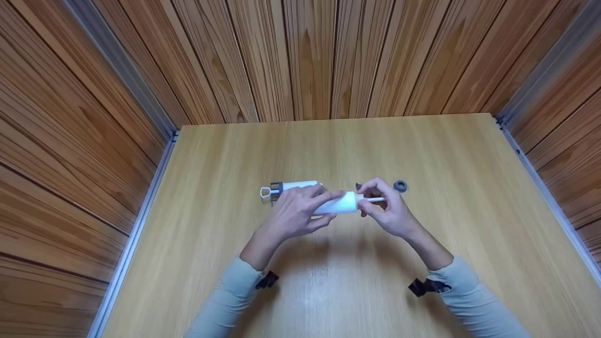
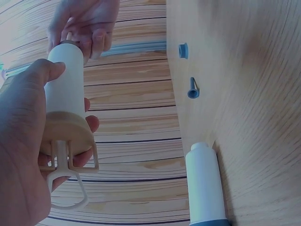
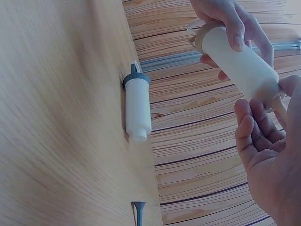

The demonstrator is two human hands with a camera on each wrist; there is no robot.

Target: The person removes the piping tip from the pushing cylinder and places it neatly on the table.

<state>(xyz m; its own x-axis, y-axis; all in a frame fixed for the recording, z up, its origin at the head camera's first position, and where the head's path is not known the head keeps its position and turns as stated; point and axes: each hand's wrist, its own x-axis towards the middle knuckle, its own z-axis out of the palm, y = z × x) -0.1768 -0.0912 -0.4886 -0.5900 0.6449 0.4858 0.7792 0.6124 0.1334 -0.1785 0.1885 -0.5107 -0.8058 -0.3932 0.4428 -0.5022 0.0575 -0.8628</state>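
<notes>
A white icing syringe (image 1: pixel 346 203) with a beige collar and a ring-handled plunger is held off the table. My left hand (image 1: pixel 298 209) grips its barrel (image 2: pixel 68 82), thumb on one side and fingers curled around the other. At the opposite end my right hand (image 1: pixel 392 213) pinches the beige tip end with thumb and fingers, near a slim pale nozzle (image 1: pixel 374 199). Behind my left hand lies a second white syringe (image 3: pixel 137 106) with a dark grey-blue collar. Whether the nozzle is fully seated cannot be seen.
On the tabletop (image 1: pixel 305 291) lie a small dark ring (image 1: pixel 400 186) to the right and a dark funnel-shaped nozzle (image 2: pixel 193 88) between it and the second syringe. Wood-panelled walls (image 1: pixel 310 61) with metal rails border the table at the back and sides.
</notes>
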